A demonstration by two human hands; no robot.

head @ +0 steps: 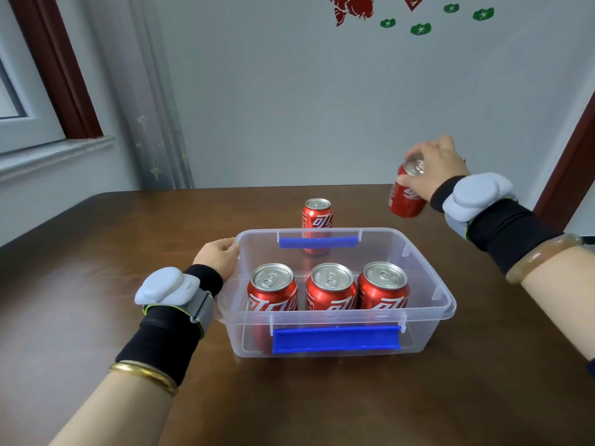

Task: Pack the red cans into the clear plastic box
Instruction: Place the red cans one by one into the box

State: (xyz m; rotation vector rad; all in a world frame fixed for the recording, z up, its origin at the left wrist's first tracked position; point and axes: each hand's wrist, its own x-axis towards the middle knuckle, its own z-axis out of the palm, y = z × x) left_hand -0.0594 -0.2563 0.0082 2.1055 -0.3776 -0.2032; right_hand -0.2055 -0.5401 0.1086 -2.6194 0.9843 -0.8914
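Observation:
A clear plastic box (431,268) with blue latches sits in the middle of the brown table. Three red cans stand upright in a row along its near side: left can (272,289), middle can (331,289), right can (383,286). Another red can (317,214) stands on the table just behind the box. My left hand (217,255) grips the box's far left corner. My right hand (434,169) holds a tilted red can (405,196) from the top, in the air to the right of and beyond the box.
The brown table (128,239) runs to the white wall behind. A window and a sheer curtain (154,123) are at the left, a dark red door frame (570,162) at the right. Both wrists wear grey sensor bands.

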